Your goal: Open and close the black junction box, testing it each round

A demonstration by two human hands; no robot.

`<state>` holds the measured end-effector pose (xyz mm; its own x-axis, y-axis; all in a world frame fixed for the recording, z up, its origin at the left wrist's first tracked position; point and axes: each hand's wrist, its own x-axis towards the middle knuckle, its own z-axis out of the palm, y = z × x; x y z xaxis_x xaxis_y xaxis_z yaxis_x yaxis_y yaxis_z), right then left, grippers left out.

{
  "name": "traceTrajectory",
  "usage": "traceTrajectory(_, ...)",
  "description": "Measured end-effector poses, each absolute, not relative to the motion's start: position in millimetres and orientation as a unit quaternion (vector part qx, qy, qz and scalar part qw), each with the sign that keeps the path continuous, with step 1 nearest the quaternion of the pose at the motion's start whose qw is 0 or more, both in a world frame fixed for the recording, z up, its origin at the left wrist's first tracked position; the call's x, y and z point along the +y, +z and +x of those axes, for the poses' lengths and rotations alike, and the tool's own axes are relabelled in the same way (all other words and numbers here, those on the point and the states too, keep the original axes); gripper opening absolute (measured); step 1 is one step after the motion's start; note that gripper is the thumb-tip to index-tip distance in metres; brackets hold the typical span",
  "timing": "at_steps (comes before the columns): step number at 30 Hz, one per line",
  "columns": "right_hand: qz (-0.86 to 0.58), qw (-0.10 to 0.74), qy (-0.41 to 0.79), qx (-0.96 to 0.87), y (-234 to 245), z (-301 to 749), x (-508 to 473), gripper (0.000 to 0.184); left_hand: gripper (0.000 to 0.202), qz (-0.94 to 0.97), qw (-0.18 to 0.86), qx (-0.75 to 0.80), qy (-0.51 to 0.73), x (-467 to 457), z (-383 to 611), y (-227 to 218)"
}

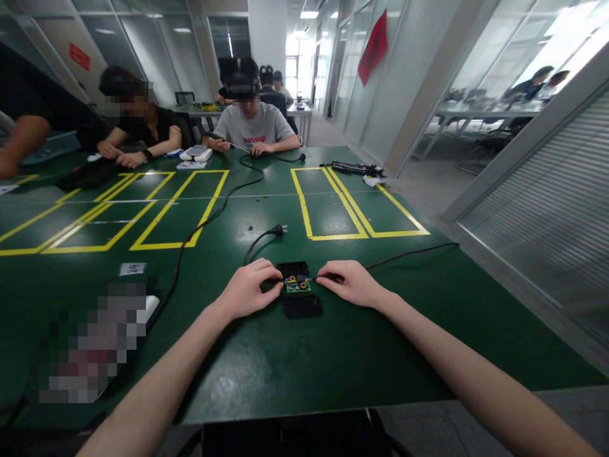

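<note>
A small green circuit board [299, 287] with copper-coloured ring coils lies on the table between my hands. Behind it is one black plastic case half [292, 267], and in front of it lies the other case half [303, 306]. My left hand [252, 287] pinches at the board's left end, where a black power cord [257, 240] runs behind the fingers to a plug [279, 230]. At the right end, thin coloured wires join the board to a black cable [409, 254]. The fingers of my right hand [349, 282] are closed on that cable close to the wires.
The green table [247, 374] carries yellow tape outlines [337, 237]. A long black cord [190, 228] crosses the left side beside a blurred-out object [95, 343]. A folded black tripod-like item [356, 169] lies far right. Across the table, a person in a grey shirt [254, 124] works.
</note>
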<state>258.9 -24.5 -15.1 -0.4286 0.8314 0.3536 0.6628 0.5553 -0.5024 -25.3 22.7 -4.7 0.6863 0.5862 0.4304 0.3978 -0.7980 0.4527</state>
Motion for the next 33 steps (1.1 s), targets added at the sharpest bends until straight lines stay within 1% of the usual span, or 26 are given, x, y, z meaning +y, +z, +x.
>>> traceTrajectory(2,-0.435,0.311,0.142,-0.833,-11.9,260.7,-27.0,0.020,0.012,0.902,0.182,0.274,0.278,20.3,-25.9,-0.5)
traceTrajectory(5,-0.406,0.335,0.158,-0.836,-7.6,260.6,-33.9,0.022,0.013,0.892,0.252,0.255,0.276,13.9,-25.0,4.4)
traceTrajectory(9,-0.356,0.318,0.218,-0.851,-6.7,260.3,-40.0,0.021,0.011,0.871,0.356,0.244,0.235,6.3,-22.2,4.0)
traceTrajectory(12,-0.349,0.298,0.231,-0.858,-8.2,260.5,-39.4,0.019,0.010,0.859,0.397,0.255,0.201,5.3,-20.8,0.7)
traceTrajectory(14,-0.362,0.289,0.224,-0.858,-9.0,259.9,-38.2,0.019,0.009,0.860,0.390,0.269,0.193,6.4,-20.4,-0.5)
traceTrajectory(18,-0.390,0.283,0.202,-0.853,-10.0,257.7,-38.2,0.018,0.009,0.875,0.339,0.289,0.189,8.9,-20.2,-0.2)
traceTrajectory(23,-0.391,0.278,0.207,-0.852,-11.1,255.2,-40.3,0.017,0.012,0.884,0.305,0.286,0.207,9.4,-20.6,-2.1)
traceTrajectory(33,-0.391,0.285,0.190,-0.854,-15.0,253.2,-39.3,0.008,0.010,0.896,0.297,0.257,0.209,13.3,-21.8,0.1)
